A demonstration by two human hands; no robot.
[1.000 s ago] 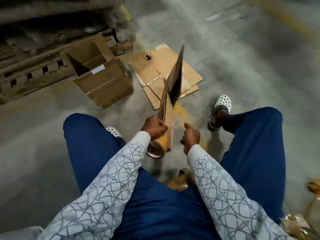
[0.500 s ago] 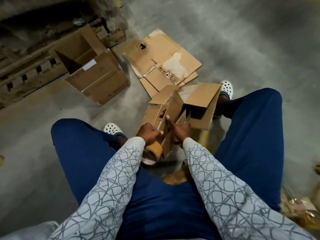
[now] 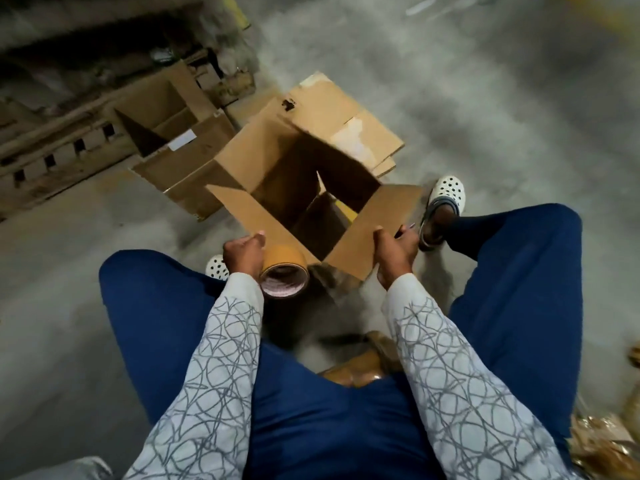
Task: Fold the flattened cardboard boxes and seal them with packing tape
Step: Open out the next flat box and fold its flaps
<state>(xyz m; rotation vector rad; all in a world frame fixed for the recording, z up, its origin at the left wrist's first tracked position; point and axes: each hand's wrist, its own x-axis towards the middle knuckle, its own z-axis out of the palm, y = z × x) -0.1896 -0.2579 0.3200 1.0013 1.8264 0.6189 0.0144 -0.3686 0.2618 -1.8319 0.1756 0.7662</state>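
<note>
A brown cardboard box (image 3: pixel 256 157) stands opened into a square tube on the floor between my knees, flaps spread outward. My left hand (image 3: pixel 242 254) holds a roll of brown packing tape (image 3: pixel 284 271) and also pinches the near-left flap (image 3: pixel 239 209). My right hand (image 3: pixel 394 251) grips the near-right flap (image 3: pixel 377 220) and has a thin dark tool sticking out between its fingers. Inside the box the bottom flaps are partly folded and a patch of floor shows through. More flattened boxes (image 3: pixel 346 119) lie on the floor just behind it.
A second opened cardboard box (image 3: pixel 180 147) lies on its side at the left, against a wooden pallet (image 3: pixel 52 140). My feet in white clogs (image 3: pixel 446 195) flank the box. Crumpled brown wrapping (image 3: pixel 602 441) lies at the lower right. Bare concrete floor extends to the right.
The flat cardboard held on edge has been pulled open into a square box. My hands have moved apart to opposite flaps, the tape roll still in my left hand.
</note>
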